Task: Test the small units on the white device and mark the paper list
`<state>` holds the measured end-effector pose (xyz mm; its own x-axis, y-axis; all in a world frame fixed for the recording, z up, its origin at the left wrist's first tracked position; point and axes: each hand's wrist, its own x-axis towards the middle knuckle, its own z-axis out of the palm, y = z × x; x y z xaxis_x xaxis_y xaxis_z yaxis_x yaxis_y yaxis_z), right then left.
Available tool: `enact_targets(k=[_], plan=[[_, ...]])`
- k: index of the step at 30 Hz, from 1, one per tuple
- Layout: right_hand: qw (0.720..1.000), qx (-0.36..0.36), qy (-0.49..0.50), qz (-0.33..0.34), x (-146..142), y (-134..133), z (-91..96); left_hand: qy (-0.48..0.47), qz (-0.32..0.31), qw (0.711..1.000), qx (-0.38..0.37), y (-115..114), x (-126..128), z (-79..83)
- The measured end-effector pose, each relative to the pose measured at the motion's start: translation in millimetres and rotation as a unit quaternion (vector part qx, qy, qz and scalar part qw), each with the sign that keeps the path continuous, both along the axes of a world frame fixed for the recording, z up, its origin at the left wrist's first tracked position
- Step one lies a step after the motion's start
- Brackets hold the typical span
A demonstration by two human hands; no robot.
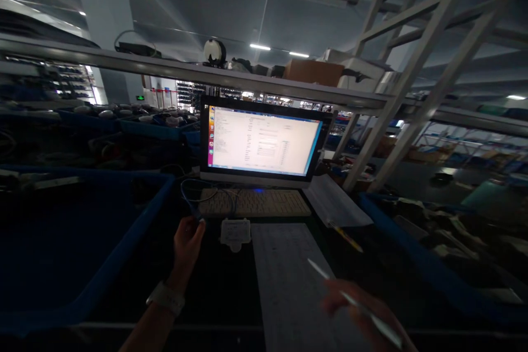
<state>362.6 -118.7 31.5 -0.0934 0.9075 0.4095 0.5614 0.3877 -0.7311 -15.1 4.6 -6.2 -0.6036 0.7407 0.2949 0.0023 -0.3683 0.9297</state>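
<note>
My left hand (186, 246) reaches forward over the dark bench, fingers pinched on the end of a blue cable (190, 202) that loops back toward the keyboard (254, 203). A small white device (235, 232) lies just right of that hand. My right hand (363, 313) is blurred at the lower right, closed round a white pen (355, 303) above a printed paper sheet (284, 280). A lit monitor (262, 140) stands behind the keyboard.
Blue bins flank the bench: an open one on the left (103, 264), and one on the right (416, 256) holding parts. A yellow pencil (345, 236) lies by another paper (336, 201). A metal shelf (206, 74) runs overhead, braced by slanted frame bars (412, 82).
</note>
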Motion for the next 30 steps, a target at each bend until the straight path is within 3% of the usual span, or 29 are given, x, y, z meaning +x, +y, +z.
enact_targets(k=[3,5,8,11,17,22,30], plan=[[0.990,-0.051,0.130,0.018,-21,48,30.9,-0.006,0.001,1.000,-0.008,-1,1,2.5],[0.981,-0.078,0.176,0.014,-39,90,35.7,-0.009,0.000,1.000,-0.012,-1,2,4.9],[0.984,-0.084,0.155,-0.020,-62,148,20.0,-0.006,0.003,1.000,-0.019,-2,2,8.0],[0.987,-0.091,0.134,-0.019,-78,183,-6.2,0.008,0.009,1.000,-0.020,-3,2,9.8],[0.993,-0.053,0.082,-0.066,-84,189,-35.6,0.022,0.001,0.999,-0.033,-4,2,11.0],[0.993,-0.048,0.049,-0.097,-81,184,-40.1,0.023,0.006,0.999,-0.033,-2,2,9.2],[0.995,-0.047,0.018,-0.084,-83,187,-41.5,0.035,0.010,0.999,-0.030,-2,2,7.8]])
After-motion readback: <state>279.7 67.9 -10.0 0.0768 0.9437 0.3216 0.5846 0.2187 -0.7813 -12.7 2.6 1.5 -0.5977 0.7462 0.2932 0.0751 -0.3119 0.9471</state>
